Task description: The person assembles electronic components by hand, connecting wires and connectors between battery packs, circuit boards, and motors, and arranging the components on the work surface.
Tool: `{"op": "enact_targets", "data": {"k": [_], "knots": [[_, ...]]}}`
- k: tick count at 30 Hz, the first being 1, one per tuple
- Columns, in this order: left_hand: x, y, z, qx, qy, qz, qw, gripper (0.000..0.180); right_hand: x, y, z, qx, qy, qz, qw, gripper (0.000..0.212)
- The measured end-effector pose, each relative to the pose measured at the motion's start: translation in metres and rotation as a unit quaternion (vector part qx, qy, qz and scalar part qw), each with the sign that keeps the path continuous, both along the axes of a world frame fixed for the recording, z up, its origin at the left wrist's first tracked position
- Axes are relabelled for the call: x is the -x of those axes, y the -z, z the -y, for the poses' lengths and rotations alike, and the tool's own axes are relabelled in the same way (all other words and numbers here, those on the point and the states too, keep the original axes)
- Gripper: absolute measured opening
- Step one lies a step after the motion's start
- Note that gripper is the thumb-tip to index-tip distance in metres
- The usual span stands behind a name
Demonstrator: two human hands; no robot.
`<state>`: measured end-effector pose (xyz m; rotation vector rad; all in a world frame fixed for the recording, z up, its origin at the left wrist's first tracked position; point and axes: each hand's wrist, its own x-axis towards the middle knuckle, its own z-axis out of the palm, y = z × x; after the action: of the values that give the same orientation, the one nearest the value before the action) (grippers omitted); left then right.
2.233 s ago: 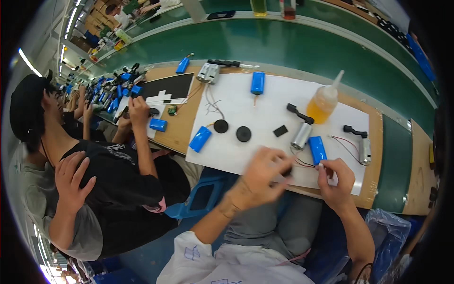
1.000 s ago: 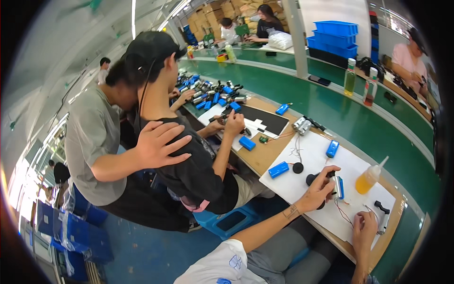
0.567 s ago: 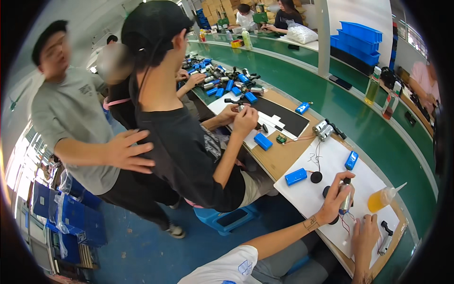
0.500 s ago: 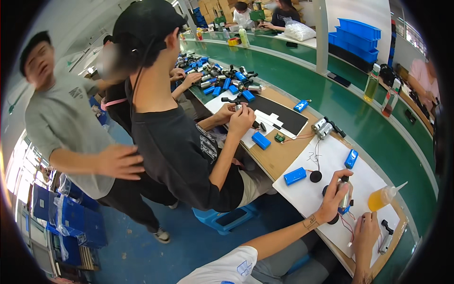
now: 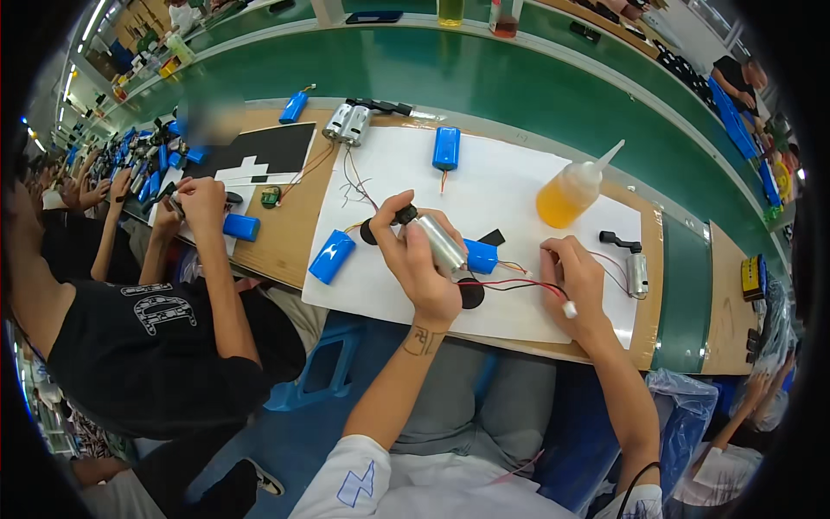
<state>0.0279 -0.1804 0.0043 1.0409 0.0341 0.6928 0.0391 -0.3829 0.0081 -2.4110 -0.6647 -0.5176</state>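
Note:
My left hand (image 5: 425, 275) is closed round a silver cylindrical motor (image 5: 441, 246) with a black fitting at its upper end. Red and black wires (image 5: 510, 283) run from near it toward my right hand (image 5: 577, 281), ending in a white connector (image 5: 569, 309) against that hand. The right fingers are curled low over the white sheet; what they hold is hidden. A blue battery pack (image 5: 482, 257) lies just beyond the motor, and a black round disc (image 5: 471, 292) just below it. Right of my right hand lies another silver motor (image 5: 637, 275) with a black elbow piece (image 5: 620, 240).
The white sheet (image 5: 406, 316) covers the board before me. A bottle of amber liquid (image 5: 568, 195) with a pointed nozzle stands on it. Blue battery packs (image 5: 446, 149) and paired motors (image 5: 347, 124) lie toward the back. At left a co-worker (image 5: 156, 346) works beside a pile of parts.
My view has swung to the right and down toward my own place. The motor stays in my left hand, and my right hand stays low at the sheet.

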Motion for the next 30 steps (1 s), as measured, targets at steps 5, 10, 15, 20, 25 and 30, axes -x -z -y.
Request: {"op": "enact_targets", "data": {"k": [5, 10, 15, 20, 25, 30], "knots": [[0.004, 0.001, -0.01, 0.184, 0.08, 0.04, 0.979, 0.035, 0.006, -0.01, -0.005, -0.055, -0.076, 0.005, 0.996, 0.021], [0.009, -0.001, -0.008, 0.033, -0.051, 0.019, 0.998, 0.037, -0.014, -0.039, -0.059, 0.064, -0.195, 0.014, 0.979, 0.033], [0.019, 0.051, -0.014, -0.029, -0.166, 0.066, 0.984, 0.042, -0.03, -0.047, -0.097, 0.178, -0.26, -0.1, 0.944, 0.029], [0.022, 0.023, 0.017, 0.012, -0.075, 0.07, 0.995, 0.04, -0.062, -0.067, -0.052, 0.008, -0.144, -0.126, 0.982, 0.058], [0.007, 0.041, 0.008, -0.11, -0.188, 0.034, 0.975, 0.041, -0.124, -0.071, -0.112, -0.101, -0.043, -0.095, 0.989, 0.06], [0.004, 0.004, -0.013, -0.042, -0.153, 0.063, 0.985, 0.04, -0.151, -0.065, -0.168, 0.004, 0.032, -0.151, 0.988, 0.061]]}}
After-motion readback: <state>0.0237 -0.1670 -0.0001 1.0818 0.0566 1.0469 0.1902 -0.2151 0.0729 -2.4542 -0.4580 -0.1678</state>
